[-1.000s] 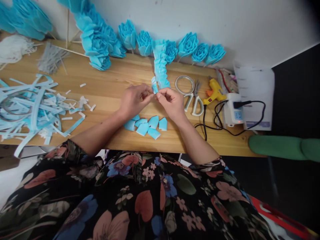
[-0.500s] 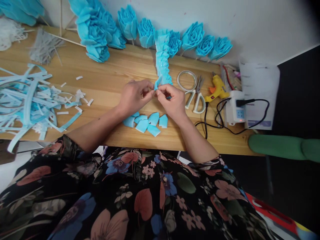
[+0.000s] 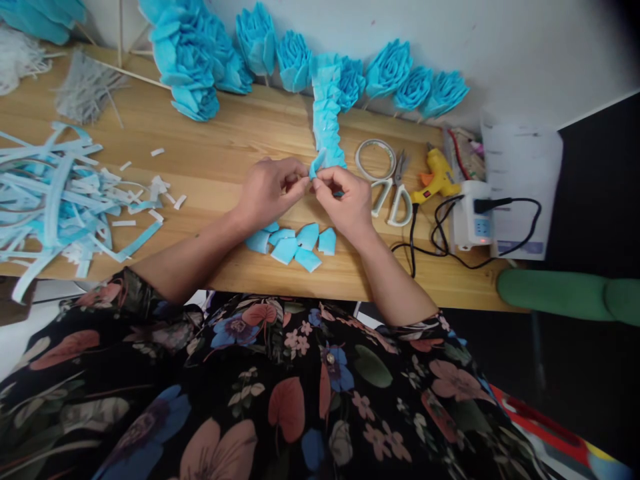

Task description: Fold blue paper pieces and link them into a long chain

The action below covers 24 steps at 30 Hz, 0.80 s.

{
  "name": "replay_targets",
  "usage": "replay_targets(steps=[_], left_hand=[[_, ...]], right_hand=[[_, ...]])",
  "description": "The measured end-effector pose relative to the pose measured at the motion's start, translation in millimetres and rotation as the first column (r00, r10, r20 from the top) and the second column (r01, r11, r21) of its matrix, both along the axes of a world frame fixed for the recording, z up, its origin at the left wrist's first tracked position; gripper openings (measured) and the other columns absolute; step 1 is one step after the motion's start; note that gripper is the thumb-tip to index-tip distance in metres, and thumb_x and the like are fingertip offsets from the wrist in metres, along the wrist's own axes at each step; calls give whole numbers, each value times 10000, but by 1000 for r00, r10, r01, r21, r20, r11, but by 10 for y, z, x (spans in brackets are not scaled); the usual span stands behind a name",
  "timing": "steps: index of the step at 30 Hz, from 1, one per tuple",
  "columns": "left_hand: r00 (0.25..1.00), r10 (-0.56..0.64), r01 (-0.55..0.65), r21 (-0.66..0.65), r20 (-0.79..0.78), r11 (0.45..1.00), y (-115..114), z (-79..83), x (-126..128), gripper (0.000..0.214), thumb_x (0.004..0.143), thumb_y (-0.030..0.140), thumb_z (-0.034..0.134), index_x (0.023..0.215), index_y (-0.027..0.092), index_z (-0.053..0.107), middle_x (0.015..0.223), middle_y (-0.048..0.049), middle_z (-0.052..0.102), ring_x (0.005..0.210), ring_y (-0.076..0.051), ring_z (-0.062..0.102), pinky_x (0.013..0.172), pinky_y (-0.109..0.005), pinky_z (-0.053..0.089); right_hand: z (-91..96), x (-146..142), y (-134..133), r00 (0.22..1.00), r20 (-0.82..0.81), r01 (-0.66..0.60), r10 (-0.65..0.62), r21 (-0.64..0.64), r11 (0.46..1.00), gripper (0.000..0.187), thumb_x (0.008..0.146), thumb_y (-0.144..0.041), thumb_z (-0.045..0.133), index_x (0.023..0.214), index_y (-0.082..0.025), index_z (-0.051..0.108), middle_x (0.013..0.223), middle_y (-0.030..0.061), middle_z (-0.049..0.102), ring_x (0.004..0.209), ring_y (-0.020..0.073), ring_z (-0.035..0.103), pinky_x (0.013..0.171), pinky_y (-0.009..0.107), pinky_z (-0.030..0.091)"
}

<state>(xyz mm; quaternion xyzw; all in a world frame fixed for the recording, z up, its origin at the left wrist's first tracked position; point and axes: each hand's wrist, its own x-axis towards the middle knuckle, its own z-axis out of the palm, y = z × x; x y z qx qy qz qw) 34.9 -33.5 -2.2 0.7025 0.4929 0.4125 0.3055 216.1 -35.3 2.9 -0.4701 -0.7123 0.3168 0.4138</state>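
Note:
My left hand and my right hand meet fingertip to fingertip, both pinching a small blue petal. A long gathered strip of blue petals runs from just beyond my fingers back toward the wall. Whether the pinched petal is joined to that strip cannot be made out. Several loose cut blue petals lie on the wooden table below my hands. White-handled scissors and a roll of tape rest just to the right of my right hand.
Blue flowers on sticks line the wall. Blue and white scrap strips are heaped at the left, near a bundle of thin clear sticks. To the right are a yellow glue gun, a power strip and a black cord.
The view has shifted very slightly. Both hands keep the same pinch on the blue petal, with almost no movement.

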Motion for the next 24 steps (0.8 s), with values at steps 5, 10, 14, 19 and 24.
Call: replay_targets(steps=[5, 10, 14, 19, 24], left_hand=[[999, 13, -10, 66, -46, 998, 14, -31, -8, 46, 855, 246, 679, 815, 226, 690, 616, 21, 560, 621, -154, 528, 718, -317, 421], [999, -6, 10, 80, -47, 997, 17, -31, -19, 93, 878, 285, 655, 810, 226, 679, 642, 14, 582, 633, -155, 538, 702, -310, 421], [999, -36, 36, 47, -5, 998, 9, -7, -19, 153, 894, 340, 663, 802, 217, 658, 637, 22, 570, 630, -146, 547, 710, -301, 435], [1000, -13, 14, 63, -15, 998, 5, 15, -13, 109, 881, 277, 662, 800, 205, 667, 631, 23, 573, 591, -129, 511, 672, -297, 420], [999, 18, -20, 57, 32, 998, 16, 30, -23, 133, 880, 237, 650, 756, 190, 648, 652, 10, 583, 592, -122, 492, 628, -290, 394]], right_hand=[[6, 1, 0, 1000, -13, 6, -6, -17, 1000, 170, 893, -343, 645, 769, -226, 643, 678, -28, 581, 651, 120, 500, 682, 290, 436], [20, 1, 1, 1000, -22, 0, -1, -26, 1000, 181, 899, -355, 644, 771, -226, 645, 684, -28, 597, 644, 116, 503, 674, 290, 437], [23, 2, 4, 999, -36, 1, -2, -41, 999, 210, 904, -397, 650, 780, -227, 646, 682, -27, 598, 648, 117, 510, 668, 291, 438], [28, 17, 25, 997, -73, -15, 8, -86, 996, 231, 897, -410, 668, 769, -219, 644, 667, -33, 579, 644, 109, 500, 655, 283, 428], [5, 45, 57, 989, -145, -37, 12, -170, 985, 312, 899, -509, 663, 779, -222, 640, 696, -25, 599, 665, 110, 529, 630, 264, 440]])
